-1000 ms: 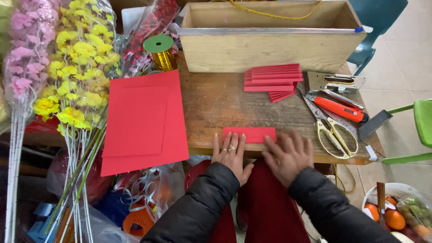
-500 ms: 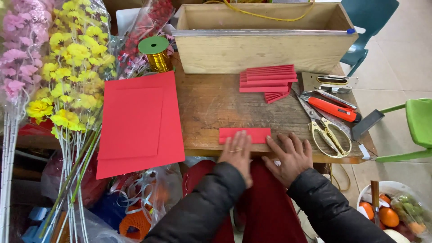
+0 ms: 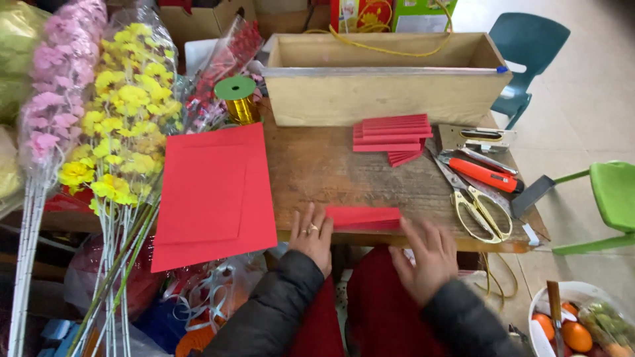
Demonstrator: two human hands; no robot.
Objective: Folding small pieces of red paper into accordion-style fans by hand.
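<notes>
Flat and spread, the left hand [image 3: 312, 237] presses the left end of a folded red paper strip [image 3: 363, 217] at the near table edge, gripping nothing; at three o'clock from it the right hand [image 3: 426, 254] lies flat with fingers apart, fingertips touching the strip's right end. Long, narrow and matte, the strip shows a sharp crease. Smooth red card sheets [image 3: 215, 193] lie at nine o'clock, a stack of folded strips [image 3: 391, 135] at twelve, gold-handled scissors [image 3: 477, 206] at three on the worn wooden table [image 3: 331, 168].

Right hand [image 3: 428, 254] blurred; fruit bowl [image 3: 549, 294] cut off — bottom-right corner.
</notes>
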